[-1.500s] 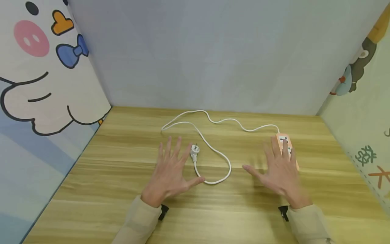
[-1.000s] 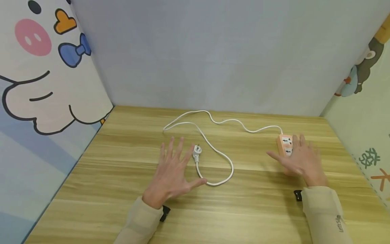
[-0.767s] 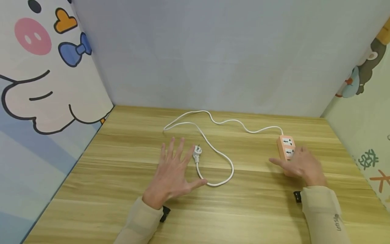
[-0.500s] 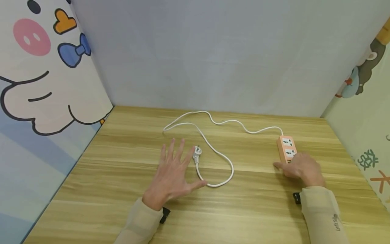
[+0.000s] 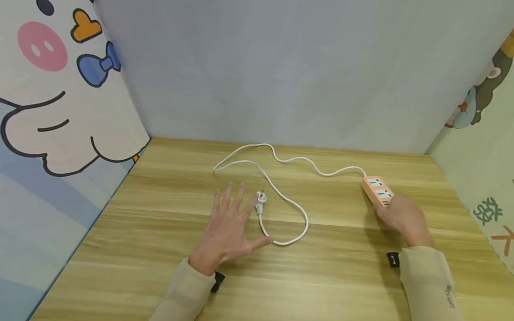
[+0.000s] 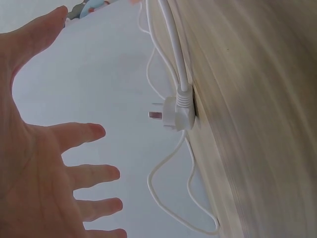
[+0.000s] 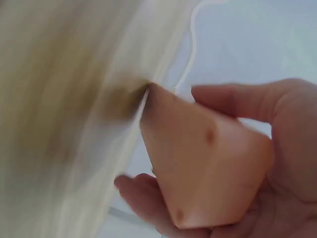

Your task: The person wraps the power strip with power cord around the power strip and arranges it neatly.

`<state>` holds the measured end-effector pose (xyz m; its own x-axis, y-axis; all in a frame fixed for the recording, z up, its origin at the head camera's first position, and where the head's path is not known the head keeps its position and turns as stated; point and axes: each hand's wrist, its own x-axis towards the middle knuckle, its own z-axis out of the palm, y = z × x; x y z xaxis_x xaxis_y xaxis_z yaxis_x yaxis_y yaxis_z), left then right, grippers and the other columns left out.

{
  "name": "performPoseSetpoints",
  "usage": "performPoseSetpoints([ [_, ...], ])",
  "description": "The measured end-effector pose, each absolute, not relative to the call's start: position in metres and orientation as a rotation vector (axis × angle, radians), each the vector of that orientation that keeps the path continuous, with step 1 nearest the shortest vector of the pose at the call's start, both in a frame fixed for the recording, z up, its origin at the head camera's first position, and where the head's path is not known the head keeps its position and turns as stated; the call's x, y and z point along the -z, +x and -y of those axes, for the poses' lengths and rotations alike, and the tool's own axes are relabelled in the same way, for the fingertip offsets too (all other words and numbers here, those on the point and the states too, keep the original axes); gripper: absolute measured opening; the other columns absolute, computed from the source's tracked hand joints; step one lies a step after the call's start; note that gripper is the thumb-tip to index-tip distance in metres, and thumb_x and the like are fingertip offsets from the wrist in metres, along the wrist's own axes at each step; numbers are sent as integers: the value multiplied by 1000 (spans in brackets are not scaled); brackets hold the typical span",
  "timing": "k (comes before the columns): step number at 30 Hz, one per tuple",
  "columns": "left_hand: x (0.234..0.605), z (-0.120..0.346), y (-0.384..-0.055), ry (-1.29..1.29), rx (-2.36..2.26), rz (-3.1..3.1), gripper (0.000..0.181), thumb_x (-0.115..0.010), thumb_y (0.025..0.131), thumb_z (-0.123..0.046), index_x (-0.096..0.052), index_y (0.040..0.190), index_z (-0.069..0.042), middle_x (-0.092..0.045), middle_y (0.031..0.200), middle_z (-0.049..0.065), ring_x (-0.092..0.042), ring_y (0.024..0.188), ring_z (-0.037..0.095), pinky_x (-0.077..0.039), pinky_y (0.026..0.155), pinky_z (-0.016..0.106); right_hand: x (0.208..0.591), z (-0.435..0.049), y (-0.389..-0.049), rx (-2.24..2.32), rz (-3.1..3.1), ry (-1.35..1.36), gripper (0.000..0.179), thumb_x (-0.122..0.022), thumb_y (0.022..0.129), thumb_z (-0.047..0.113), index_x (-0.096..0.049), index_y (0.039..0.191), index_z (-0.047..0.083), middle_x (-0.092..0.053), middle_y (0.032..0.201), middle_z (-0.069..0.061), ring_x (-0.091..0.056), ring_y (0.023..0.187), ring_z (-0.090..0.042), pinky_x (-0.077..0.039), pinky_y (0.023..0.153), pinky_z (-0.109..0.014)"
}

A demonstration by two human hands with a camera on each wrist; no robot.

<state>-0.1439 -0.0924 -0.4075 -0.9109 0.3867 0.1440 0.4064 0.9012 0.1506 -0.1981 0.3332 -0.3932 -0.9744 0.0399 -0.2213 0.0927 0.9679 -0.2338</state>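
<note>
My right hand (image 5: 405, 218) grips the near end of an orange power strip (image 5: 373, 189) with white socket faces. In the right wrist view the thumb and fingers wrap opposite sides of the power strip (image 7: 198, 153), whose near end is tilted up from the table. My left hand (image 5: 225, 232) hovers with fingers spread and nothing in its grasp. Close to its index finger lies a white plug (image 5: 260, 200), prongs pointing up. The left wrist view shows the plug (image 6: 181, 111) on the tabletop, apart from the fingertips.
A white cord (image 5: 303, 214) loops across the wooden table (image 5: 305, 285) from the plug to the power strip's far end. A grey-white wall (image 5: 265, 80) stands at the back, with cartoon-printed panels (image 5: 76, 120) at the sides.
My right hand has moved right to the power strip, closed round its near end and turned it, its far end swinging slightly left. The left hand stays nearly still.
</note>
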Motion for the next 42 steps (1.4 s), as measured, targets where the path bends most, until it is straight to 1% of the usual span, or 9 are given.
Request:
performPoseSetpoints([
  [5,409,91,-146,-628,262,2937,104,-49,83,-86,-28,161,-20,-11,168,17,-2,156,43,-3,123,64,391,-327,-197,477,-2943,84,64,-45,103,36,-44,117,-26,-55,99,-38,-55,75,-35,-46,58,-36],
  [9,409,90,-150,-639,262,2934,103,-51,83,-84,-28,161,-20,-13,168,17,-5,156,44,-4,123,64,389,-320,-196,586,-3044,54,69,-42,105,41,-37,123,-25,-54,98,-37,-56,74,-36,-44,55,-35],
  [17,385,87,-171,-708,173,2798,97,-55,85,-79,-38,157,-15,-28,164,20,-20,154,42,-11,122,66,361,-294,-191,921,-3258,5,78,-46,102,53,-40,137,-17,-60,93,-29,-58,68,-31,-43,50,-32],
  [23,361,78,-183,-660,232,2676,78,-57,98,-59,-39,156,-11,-35,161,19,-25,154,37,-11,123,64,341,-270,-186,1003,-3372,-57,70,-59,98,49,-51,132,-12,-63,91,-26,-58,69,-32,-40,53,-31],
  [27,347,70,-192,-621,366,2600,58,-56,104,-38,-45,151,-6,-42,158,19,-32,151,37,-16,124,61,335,-259,-179,1085,-3435,-215,61,-70,93,43,-58,124,-9,-65,83,-21,-53,59,-21,-40,50,-27],
  [35,350,64,-210,-713,842,2536,43,-44,110,-22,-51,146,0,-55,146,19,-43,144,37,-25,123,56,326,-245,-154,1248,-3497,-576,42,-87,78,22,-69,108,-2,-60,66,-7,-42,49,-2,-34,46,-17],
  [38,356,66,-213,-768,960,2575,36,-44,110,-21,-63,134,-4,-69,127,14,-57,133,33,-26,122,56,322,-240,-148,1302,-3489,-681,41,-86,75,15,-70,109,-2,-61,66,-7,-43,49,0,-35,45,-16],
  [40,357,68,-214,-809,1018,2602,33,-45,110,-23,-71,121,-7,-76,106,10,-69,112,28,-41,114,50,319,-238,-146,1331,-3494,-718,42,-86,74,12,-70,110,-3,-63,67,-8,-43,49,2,-35,46,-15],
  [42,356,70,-214,-855,1085,2640,33,-46,110,-26,-75,109,-10,-76,90,7,-70,88,21,-52,96,42,316,-236,-144,1346,-3501,-739,43,-86,73,11,-71,111,-3,-64,68,-8,-43,50,3,-35,46,-14],
])
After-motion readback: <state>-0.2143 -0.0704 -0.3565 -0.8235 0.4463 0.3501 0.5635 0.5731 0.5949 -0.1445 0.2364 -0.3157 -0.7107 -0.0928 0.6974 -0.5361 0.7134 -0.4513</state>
